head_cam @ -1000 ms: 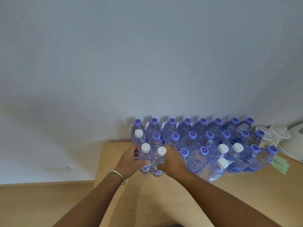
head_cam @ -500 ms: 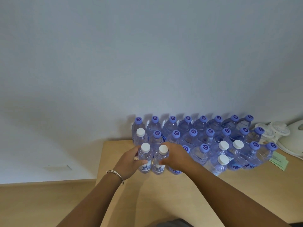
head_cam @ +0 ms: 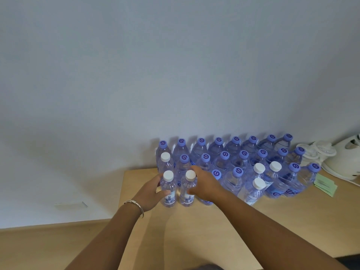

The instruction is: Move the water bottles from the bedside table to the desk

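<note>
Two small white-capped water bottles stand upright side by side on the wooden desk (head_cam: 194,240). My left hand (head_cam: 151,193) wraps the left white-capped bottle (head_cam: 169,189). My right hand (head_cam: 204,184) wraps the right white-capped bottle (head_cam: 188,189). Both bottles' bases appear to rest on the desk top. Behind them, against the wall, stand several rows of blue-capped bottles (head_cam: 233,158), with a few more white-capped ones (head_cam: 258,184) among them. My left wrist wears a silver bracelet (head_cam: 135,204).
A white kettle (head_cam: 344,160) and white cups (head_cam: 316,152) sit at the desk's far right, with green paper packets (head_cam: 325,185) in front of them. The desk's left edge runs near my left hand. A pale wall rises behind.
Both hands have slid the two white-capped bottles slightly towards me and set them apart from the rows. The view has shifted a little.
</note>
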